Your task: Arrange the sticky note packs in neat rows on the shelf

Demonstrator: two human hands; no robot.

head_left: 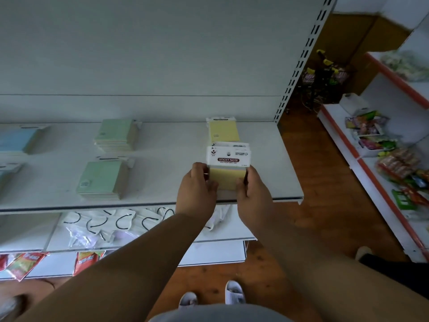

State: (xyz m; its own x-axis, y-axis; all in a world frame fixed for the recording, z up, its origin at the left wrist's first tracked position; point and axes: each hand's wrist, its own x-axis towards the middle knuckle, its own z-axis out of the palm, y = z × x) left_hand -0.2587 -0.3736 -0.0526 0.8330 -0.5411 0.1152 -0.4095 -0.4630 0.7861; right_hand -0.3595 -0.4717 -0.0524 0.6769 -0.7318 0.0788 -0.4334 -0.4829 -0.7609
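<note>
Both hands, left and right, pinch yellow sticky note stack by sides, lower centre-right of frame, at shelf front edge (header card up). Step: squaring front row. Next: align behind-lying yellow pack.

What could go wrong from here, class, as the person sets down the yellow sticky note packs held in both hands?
1. The yellow stack sits near the shelf's front edge; a pack might slide off onto the floor.
2. The left hand and right hand squeeze several packs by their sides only; the header cards look fanned, so the pile may land uneven, out of line with the rear yellow pack.
</note>
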